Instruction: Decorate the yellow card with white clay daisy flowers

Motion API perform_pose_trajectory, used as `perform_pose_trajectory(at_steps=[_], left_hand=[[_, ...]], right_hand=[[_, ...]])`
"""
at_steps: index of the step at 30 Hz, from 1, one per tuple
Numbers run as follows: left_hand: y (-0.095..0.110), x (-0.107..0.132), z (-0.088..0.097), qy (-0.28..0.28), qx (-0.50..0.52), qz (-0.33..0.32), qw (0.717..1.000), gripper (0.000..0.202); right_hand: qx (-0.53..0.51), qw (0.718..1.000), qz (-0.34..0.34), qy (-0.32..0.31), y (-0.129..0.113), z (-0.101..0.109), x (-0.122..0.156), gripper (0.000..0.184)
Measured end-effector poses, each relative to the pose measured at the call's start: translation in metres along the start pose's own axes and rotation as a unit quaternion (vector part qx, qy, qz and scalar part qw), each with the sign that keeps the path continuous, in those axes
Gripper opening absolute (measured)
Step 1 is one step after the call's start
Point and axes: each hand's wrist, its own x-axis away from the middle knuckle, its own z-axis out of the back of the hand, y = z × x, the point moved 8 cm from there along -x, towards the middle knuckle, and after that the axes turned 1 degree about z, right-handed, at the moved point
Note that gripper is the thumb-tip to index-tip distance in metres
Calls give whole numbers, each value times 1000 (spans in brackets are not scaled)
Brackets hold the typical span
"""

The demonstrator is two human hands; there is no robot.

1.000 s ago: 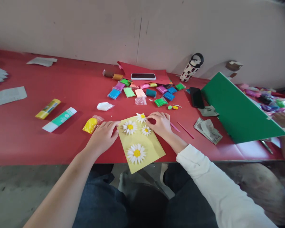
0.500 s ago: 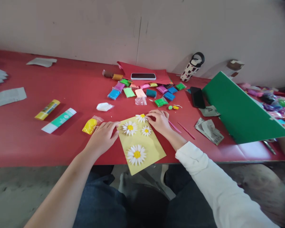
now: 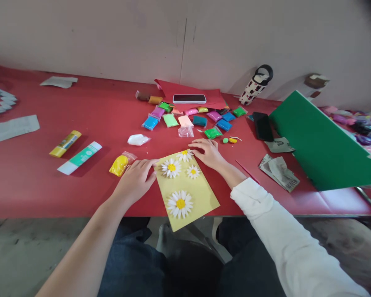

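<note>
One half-open left hand (image 3: 135, 180) against card (image 3: 196, 189)

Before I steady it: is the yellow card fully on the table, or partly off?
Partly off. The yellow card reaches past the front edge of the red table, its near corner showing beyond it.
</note>
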Motion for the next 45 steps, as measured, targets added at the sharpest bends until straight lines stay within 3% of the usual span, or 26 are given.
perform_pose_trajectory(at_steps=[10,19,24,28,39,45], left_hand=[[-2,-3,-1,-2,0,2,1000,34],[-3,-2,-1,-6,-1,5,1000,34],[-2,-2,-1,-10,-4,7,1000,34],[-1,-2,1,-9,-5,11,1000,33],[-3,-4,1,-3,8,6,1000,33],[-3,-4,1,0,4,1,1000,36]], right_hand=[[2,1000,-4,14,-1,1,2,10],[5,999,-27,28,0,5,4,9],[9,1000,-9,17,-6,5,6,20],[13,1000,-2,6,-6,3,6,18],[-23,999,-20,32,1,6,5,15],[-93,989,-57,96,16,19,7,25]])
